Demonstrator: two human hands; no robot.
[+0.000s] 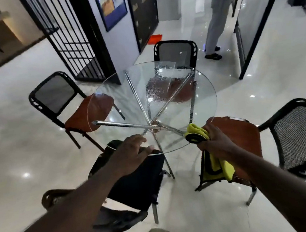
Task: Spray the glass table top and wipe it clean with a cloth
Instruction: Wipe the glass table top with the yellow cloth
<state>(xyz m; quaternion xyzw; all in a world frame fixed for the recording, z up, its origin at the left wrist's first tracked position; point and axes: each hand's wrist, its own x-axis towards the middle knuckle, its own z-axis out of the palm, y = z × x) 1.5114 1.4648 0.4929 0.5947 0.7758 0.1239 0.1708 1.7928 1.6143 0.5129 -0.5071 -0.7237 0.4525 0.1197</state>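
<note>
Round glass surface [126, 92], spray droplets [164, 87] beading its far side; right hand [215, 141] grips the yellow cloth [196, 133] at the near-right rim, apparently poised to wipe, while the left hand [131, 152], fingers spread and holding nothing, rests at the near rim, probably as a brace.

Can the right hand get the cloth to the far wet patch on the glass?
Probably yes, with a lean: the right hand grips the cloth at the near rim, and nothing stands on the glass table top between it and the wet patch.
</note>
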